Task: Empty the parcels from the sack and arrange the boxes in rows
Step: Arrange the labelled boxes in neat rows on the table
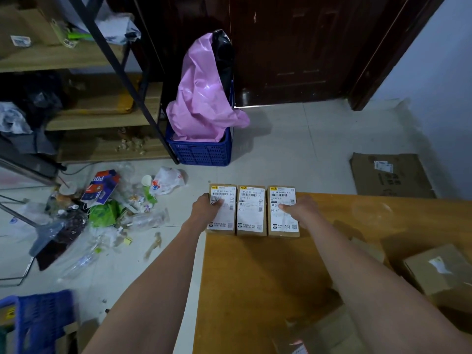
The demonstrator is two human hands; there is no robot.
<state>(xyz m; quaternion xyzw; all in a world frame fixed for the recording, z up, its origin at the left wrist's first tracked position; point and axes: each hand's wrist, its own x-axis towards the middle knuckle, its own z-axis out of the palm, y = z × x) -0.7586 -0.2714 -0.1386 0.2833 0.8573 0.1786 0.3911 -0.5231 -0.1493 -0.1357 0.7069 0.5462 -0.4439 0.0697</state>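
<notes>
A cluttered storeroom with a tiled floor; an orange-brown wooden table (255,277) fills the lower right. At its far edge three small brown cardboard boxes with white shipping labels (251,210) stand touching in one row. The left hand (207,209) grips the left box's side; the right hand (300,209) presses, fingers seemingly straight, on the right box. More loose brown cardboard parcels (439,272) wait nearer, so most arranging remains.
</notes>
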